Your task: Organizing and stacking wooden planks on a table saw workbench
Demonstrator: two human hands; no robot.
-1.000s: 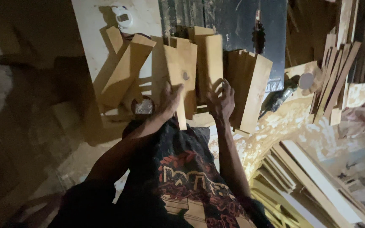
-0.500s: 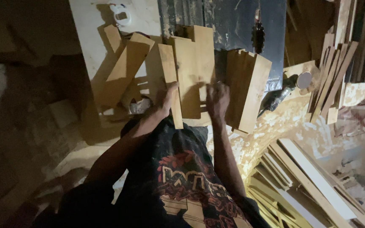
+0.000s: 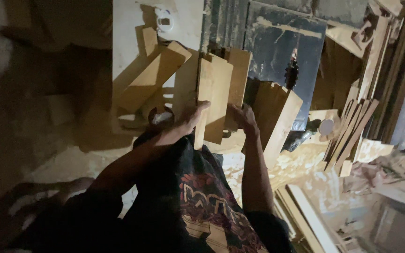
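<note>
While we've got both hands on the boards (image 3: 216,93), the left hand (image 3: 191,117) has its grip closed on the near edge of a thin upright one, and the right hand (image 3: 242,117) clamps the wider ones just beside it. More planks (image 3: 275,115) lean right, saw blade (image 3: 290,75) far behind.

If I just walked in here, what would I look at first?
Probably the bright wooden boards in the middle, lit up in the dark room. The left hand grips a narrow one on edge and the right hand is against the boards beside it. Next comes the round saw blade sticking up from the dark saw table just right of them, with pale sawdust piled below.
</note>
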